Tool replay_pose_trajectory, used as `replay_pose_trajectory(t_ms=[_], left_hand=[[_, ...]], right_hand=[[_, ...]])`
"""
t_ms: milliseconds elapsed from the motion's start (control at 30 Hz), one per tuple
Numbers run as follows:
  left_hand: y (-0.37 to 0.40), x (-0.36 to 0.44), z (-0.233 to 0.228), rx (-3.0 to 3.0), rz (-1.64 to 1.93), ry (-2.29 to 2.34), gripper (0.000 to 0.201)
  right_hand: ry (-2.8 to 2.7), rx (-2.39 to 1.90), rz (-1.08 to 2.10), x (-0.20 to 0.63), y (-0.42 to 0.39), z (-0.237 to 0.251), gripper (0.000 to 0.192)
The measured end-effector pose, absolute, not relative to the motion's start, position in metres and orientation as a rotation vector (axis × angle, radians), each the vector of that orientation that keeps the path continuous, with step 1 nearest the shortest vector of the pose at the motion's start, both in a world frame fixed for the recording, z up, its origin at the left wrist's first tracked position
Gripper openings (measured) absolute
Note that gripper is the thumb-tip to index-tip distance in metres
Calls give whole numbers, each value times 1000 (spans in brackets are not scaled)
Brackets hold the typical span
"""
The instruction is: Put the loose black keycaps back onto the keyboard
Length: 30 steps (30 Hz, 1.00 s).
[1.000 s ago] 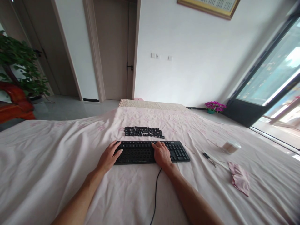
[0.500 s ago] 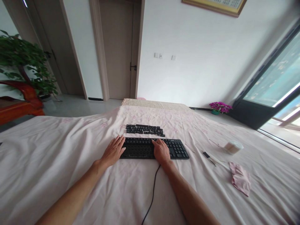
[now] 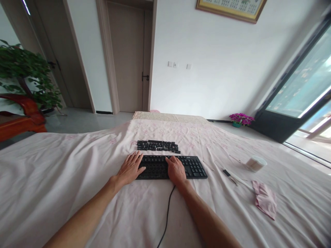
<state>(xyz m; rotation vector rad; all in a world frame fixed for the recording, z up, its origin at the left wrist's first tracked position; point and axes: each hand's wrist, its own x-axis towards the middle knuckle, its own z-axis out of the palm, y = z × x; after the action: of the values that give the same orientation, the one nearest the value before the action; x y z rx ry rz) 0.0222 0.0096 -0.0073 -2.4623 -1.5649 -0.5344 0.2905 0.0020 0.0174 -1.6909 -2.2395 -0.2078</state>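
A black computer keyboard (image 3: 192,167) lies on the cloth, with keycaps gone from its main block; its right-hand number keys are in place. My left hand (image 3: 130,167) rests flat over the keyboard's left end, fingers stretched out and thumb apart. Over the middle-right part, my right hand (image 3: 177,171) is closed, fingers bent under and thumb tip at the top rows. Whatever its fingertips hold, if anything, is hidden. Just behind the keyboard, loose black keycaps (image 3: 157,145) lie in rows. The black cable (image 3: 168,210) runs toward me beneath my right wrist.
A pale pink flowered cloth (image 3: 108,213) with folds covers the surface. To the right lie a small black-headed brush (image 3: 229,176), a clear round tub of cotton swabs (image 3: 256,163), loose swabs (image 3: 208,165) and a folded pink cloth (image 3: 265,199).
My left hand has shifted right, covering more of the keyboard's left end. My right hand keeps nearly the same place on the keyboard. The camera view has tilted slightly.
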Motion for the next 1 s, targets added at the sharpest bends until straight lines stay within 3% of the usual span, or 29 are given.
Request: replay_pose_trajectory(t_ms=[400,633,1000], left_hand=[[12,32,-15,-2457,-541,-1505,64],[14,28,-8,-2498,-650,-1574,54],[37,-15,-18,-2600,-1200,-1856,42]], right_hand=[[-2212,-1675,-95,294,2,20,41],[-2203,-1662,-74,295,2,21,42],[-2125,-1614,51,298,5,23,39]])
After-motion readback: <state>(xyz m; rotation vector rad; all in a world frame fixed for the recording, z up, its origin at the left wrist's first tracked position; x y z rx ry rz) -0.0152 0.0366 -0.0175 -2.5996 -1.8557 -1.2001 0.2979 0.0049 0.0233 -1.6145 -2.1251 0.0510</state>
